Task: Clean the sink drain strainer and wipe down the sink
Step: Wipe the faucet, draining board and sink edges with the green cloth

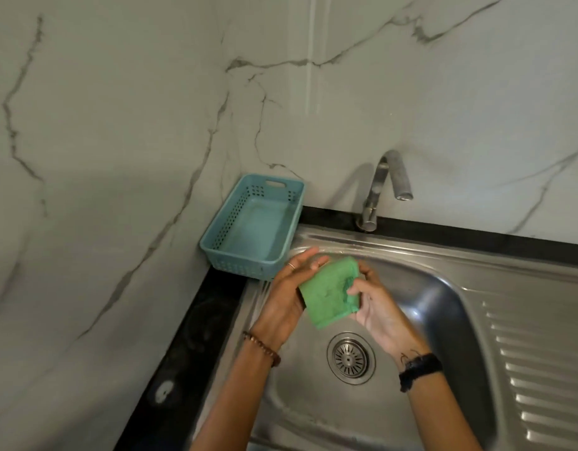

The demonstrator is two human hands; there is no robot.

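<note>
**Green cloth held over sink bowl**

Nearest me, the drain strainer [350, 358] sits in the floor of the sink [444, 320], at 6 o'clock of the hands. Above it I hold a green cloth [330, 292] between both hands. My left hand [286, 296] supports it, fingers [302, 258] straight behind the cloth. My right hand [375, 304] pinches its 3 o'clock edge. Ribbed drainboard [535, 369] at 3 o'clock. Farther, blue basket [253, 226] on the black table [196, 336] at 11 o'clock; tap [383, 187] at 1 o'clock.
</note>
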